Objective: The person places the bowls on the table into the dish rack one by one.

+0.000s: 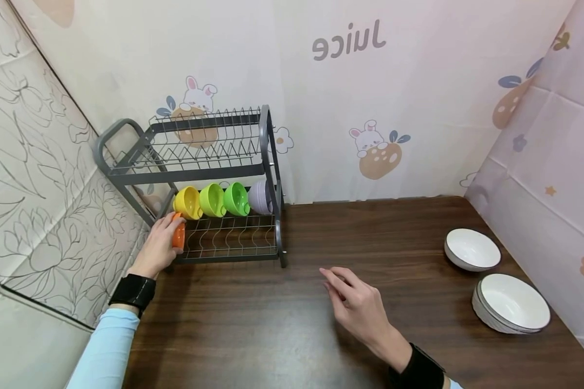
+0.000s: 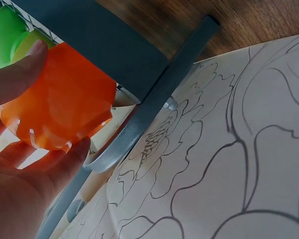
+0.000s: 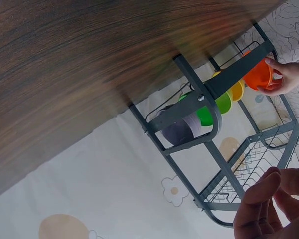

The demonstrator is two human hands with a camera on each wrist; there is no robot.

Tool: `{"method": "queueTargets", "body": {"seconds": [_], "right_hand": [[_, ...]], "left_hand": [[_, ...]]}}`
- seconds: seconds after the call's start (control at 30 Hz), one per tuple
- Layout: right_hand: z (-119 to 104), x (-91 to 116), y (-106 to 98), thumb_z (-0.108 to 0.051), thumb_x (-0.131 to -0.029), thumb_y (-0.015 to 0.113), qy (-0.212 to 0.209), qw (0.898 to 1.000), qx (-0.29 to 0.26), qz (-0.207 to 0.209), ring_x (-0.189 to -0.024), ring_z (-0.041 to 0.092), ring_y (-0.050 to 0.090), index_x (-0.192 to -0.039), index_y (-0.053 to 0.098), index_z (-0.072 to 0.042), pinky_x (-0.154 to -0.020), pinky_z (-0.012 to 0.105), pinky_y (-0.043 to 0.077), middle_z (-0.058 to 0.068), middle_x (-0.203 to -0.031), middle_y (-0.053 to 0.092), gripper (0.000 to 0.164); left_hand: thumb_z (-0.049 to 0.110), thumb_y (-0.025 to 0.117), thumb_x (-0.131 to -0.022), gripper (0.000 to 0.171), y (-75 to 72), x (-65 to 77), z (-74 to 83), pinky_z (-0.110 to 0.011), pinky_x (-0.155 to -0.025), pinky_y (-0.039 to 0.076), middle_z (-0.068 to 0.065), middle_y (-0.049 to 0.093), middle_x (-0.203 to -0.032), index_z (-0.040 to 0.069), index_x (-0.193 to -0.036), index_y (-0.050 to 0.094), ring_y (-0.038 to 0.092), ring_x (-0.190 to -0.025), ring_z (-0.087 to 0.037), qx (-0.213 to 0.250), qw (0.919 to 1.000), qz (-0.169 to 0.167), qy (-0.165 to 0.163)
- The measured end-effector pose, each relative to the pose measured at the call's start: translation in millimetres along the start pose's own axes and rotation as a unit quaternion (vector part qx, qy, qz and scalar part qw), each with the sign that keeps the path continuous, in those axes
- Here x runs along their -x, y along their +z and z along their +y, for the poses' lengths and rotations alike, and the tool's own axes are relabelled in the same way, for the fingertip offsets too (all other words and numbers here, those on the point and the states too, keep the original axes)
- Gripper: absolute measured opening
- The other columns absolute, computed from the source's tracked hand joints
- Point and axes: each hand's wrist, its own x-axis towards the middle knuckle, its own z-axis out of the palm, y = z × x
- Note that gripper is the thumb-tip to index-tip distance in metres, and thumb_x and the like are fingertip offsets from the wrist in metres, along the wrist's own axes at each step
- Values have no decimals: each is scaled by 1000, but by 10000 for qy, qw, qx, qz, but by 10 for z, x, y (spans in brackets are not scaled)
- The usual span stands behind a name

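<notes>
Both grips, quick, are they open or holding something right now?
Left grip: closed, holding the orange bowl at the dish rack.
Right grip: open, fingers loosely curled, holding nothing.

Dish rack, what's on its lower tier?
Yellow, lime, green and purple bowls line the back; the left hand holds an orange bowl front left. The side frame hides part of the purple.

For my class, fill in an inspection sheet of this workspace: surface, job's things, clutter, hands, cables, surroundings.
Surface: brown wood-grain tabletop.
Job's things: glossy round orange bowl at lower left of two-tier grey metal rack; back row: yellow bowl, lime bowl, green bowl, lilac bowl.
Clutter: round white bowl and white bowl stack, right.
Hands: left hand grips orange bowl; right hand holds nothing.
Cables: nothing seen.
Surroundings: pale printed sheets behind and beside.
</notes>
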Motion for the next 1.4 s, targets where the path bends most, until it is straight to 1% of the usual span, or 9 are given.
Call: {"method": "queueTargets", "body": {"seconds": [0.27,0.37,0.5,0.63,0.73,0.83,1.07,1.3,1.4], "right_hand": [[-7,8,-8,-22,-110,58,56,10000,14,-43,-60,4,53,-123,77,-7,-47,14,41,5,-107,71,27],[-8,4,-12,-22,-110,58,69,10000,22,-51,-60,3,53,-123,77,-8,-47,14,41,4,-107,71,27],[-9,-5,-15,-22,-109,58,83,9999,43,-46,-60,2,53,-123,77,-9,-47,15,41,4,-108,71,27],[-19,-4,-23,-22,-109,58,96,9999,30,-85,-60,3,53,-124,77,-8,-47,14,41,4,-108,71,27],[-26,2,-27,-22,-110,58,120,9998,2,-132,-60,3,53,-124,77,-8,-48,14,41,5,-107,71,27],[-29,3,-31,-21,-109,58,147,9998,-7,-146,-60,3,53,-124,77,-8,-48,14,41,5,-107,71,27],[-35,6,-32,-23,-110,57,222,9995,8,-216,-58,6,54,-124,77,-8,-49,14,42,5,-107,71,29],[-37,12,-21,-19,-108,60,237,9994,-37,-229,-59,4,53,-125,76,-8,-49,13,41,4,-108,71,26],[-37,12,-22,-18,-108,60,245,9994,-55,-225,-60,4,53,-125,76,-8,-50,13,42,4,-108,71,25]], "left_hand": [[-15,91,-67,77,10,-35,-31,-76,-107,35,-34,38,-155,-3,-133,54,35,-140,-57,194,9996,-178,-118],[-15,90,-66,75,4,-23,-35,-76,-107,35,-35,37,-155,-5,-131,54,36,-140,-57,269,9994,-146,-189],[-16,91,-64,72,-10,1,-35,-74,-107,36,-36,40,-153,-7,-124,53,37,-140,-57,311,9994,-38,-155],[-13,95,-61,71,-27,5,-30,-75,-108,35,-34,48,-147,-6,-117,53,33,-141,-60,92,9999,76,-70],[-10,98,-59,72,-38,-1,-20,-76,-108,33,-33,51,-143,-5,-115,54,30,-143,-61,-168,9997,133,-85],[-8,99,-57,72,-47,3,-4,-77,-107,34,-35,53,-140,-6,-114,54,30,-143,-61,-410,9989,154,-148],[-2,100,-61,75,-72,66,23,-77,-97,32,-36,51,-138,-9,-120,53,33,-141,-55,-659,9965,123,-501],[1,99,-65,79,-74,82,5,-77,-97,31,-38,49,-142,-12,-127,52,32,-143,-55,-891,9954,70,-352],[3,97,-68,81,-67,80,6,-77,-99,31,-40,41,-150,-14,-132,49,30,-144,-55,-869,9951,-107,-452]]}}
